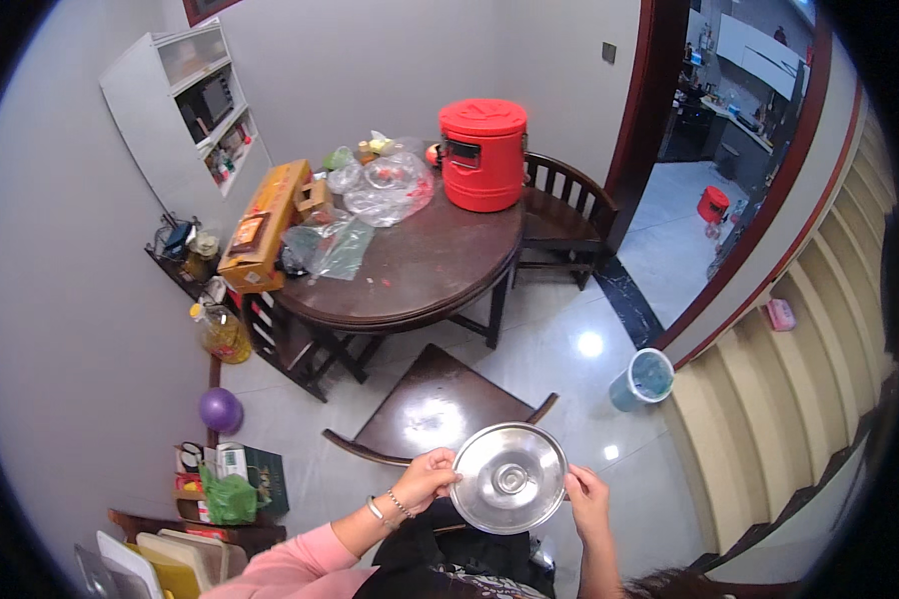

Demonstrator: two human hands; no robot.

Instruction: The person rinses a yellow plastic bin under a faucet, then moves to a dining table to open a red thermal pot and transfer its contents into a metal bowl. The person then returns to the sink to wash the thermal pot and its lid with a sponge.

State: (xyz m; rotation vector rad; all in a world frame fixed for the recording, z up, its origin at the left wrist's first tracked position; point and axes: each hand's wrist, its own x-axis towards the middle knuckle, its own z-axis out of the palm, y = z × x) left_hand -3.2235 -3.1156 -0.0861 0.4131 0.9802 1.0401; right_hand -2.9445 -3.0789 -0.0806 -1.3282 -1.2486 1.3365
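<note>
Between my two hands I hold a round stainless steel lid [487, 509] with a raised knob at its centre. My left hand [428, 479] grips the left rim, with the thumb on top; a bracelet and a bangle are on that wrist. At the opposite rim, the fingers of my right hand [589, 500] pinch the edge. The lid is in front of my body, over the near edge of a dark wooden chair [434, 397]. Its underside is hidden from view.
A dark round wooden table [434, 258] bears a red insulated barrel [482, 161], plastic bags [389, 187] and a long cardboard box [262, 224]. A waste bin [629, 393] stands by the stairs [734, 419]. On the left floor are a purple ball [221, 410] and an oil jug [223, 337].
</note>
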